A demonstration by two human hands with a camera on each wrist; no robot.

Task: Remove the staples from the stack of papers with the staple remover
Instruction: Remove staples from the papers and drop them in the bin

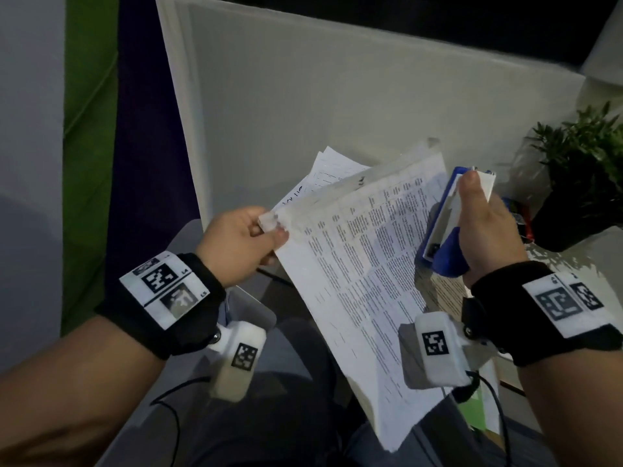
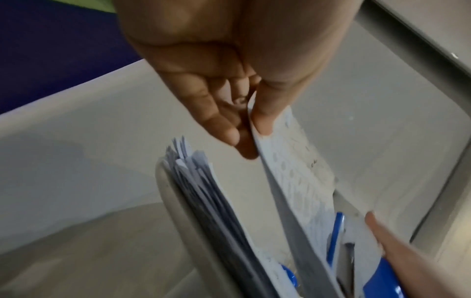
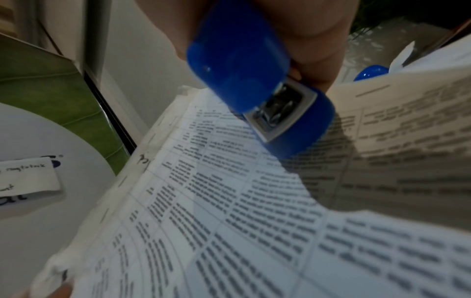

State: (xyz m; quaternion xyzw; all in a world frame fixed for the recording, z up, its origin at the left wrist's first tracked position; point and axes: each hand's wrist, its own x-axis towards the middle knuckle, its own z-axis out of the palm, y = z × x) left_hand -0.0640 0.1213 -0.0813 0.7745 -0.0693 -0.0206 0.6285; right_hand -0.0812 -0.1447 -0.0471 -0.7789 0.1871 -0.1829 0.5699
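- The bench lies pale behind the work, with a potted plant at its right end; more loose sheets sit in a tray below, so the held set should be kept well apart from them.
- The stack of papers is held up in the air between both hands, tilted, its printed tables facing the person. It looks floppy; lowering it flat onto the bench would likely steady it.
- The left hand pinches the top corner between thumb and fingers. Gripping near the staple without covering it seems the best hold.
- The right hand is wrapped round the blue tool at the right edge of the sheets; in the right wrist view its metal mouth hangs just above the page.
- No staple can be made out, so finding it comes first; then slide the metal tip under it squarely and lever gently to avoid tearing.
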